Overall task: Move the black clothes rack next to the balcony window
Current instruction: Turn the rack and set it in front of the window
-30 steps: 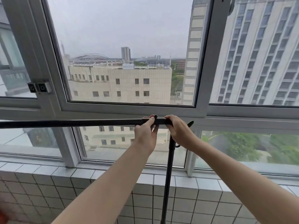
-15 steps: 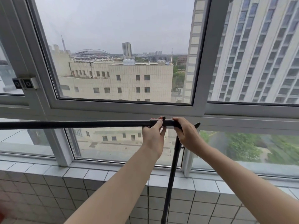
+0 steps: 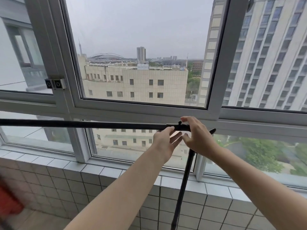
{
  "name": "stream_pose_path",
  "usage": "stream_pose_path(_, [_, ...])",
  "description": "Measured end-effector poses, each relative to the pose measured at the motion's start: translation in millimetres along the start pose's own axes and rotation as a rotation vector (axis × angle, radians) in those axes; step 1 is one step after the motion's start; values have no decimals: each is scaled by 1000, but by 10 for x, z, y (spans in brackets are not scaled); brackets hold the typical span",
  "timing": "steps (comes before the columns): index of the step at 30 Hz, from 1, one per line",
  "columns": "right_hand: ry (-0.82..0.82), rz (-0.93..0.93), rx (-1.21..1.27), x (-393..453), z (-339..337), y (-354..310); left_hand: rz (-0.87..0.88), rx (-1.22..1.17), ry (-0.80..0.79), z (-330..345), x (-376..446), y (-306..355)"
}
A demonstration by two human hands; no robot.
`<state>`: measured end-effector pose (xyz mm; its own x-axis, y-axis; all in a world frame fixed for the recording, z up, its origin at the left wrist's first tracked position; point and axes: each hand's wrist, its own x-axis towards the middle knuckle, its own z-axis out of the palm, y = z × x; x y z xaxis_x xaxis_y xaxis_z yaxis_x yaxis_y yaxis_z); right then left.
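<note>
The black clothes rack (image 3: 93, 124) stands close in front of the balcony window (image 3: 142, 107). Its top bar runs level from the left edge to the right end, and its upright pole (image 3: 184, 185) drops down before the tiled wall. My left hand (image 3: 164, 143) is just under the bar's right end with fingers spread, the thumb still touching the bar. My right hand (image 3: 197, 138) hovers over the bar's end joint, fingers apart and holding nothing. A black hook tip (image 3: 212, 130) sticks out to the right of my right hand.
A low wall of white tiles (image 3: 116, 185) runs below the window with a tiled sill on top. A window latch (image 3: 54, 83) sits on the frame at left. Something red and blurred (image 3: 8, 203) lies at the lower left on the floor.
Both hands have opened and let go of the rack's top bar, which they gripped before. The view has tilted slightly down and left.
</note>
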<state>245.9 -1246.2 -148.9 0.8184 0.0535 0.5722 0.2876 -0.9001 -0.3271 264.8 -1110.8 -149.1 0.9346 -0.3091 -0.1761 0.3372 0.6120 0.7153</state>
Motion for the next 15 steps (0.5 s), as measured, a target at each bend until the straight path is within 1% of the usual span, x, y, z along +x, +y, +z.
stream_pose_path(4, [45, -13, 4, -83, -96, -306, 0, 86, 18, -179, -286, 152])
stream_pose_path(7, [34, -35, 41, -128, -93, -590, 80, 205, 60, -410, -515, 328])
stream_pose_path(11, [26, -66, 62, -282, 57, -1106, 230, 472, 127, -871, -918, 660])
stream_pose_path(15, [-33, -115, 81, -475, 280, -1769, 329, 598, 175, -1413, -1446, 1023])
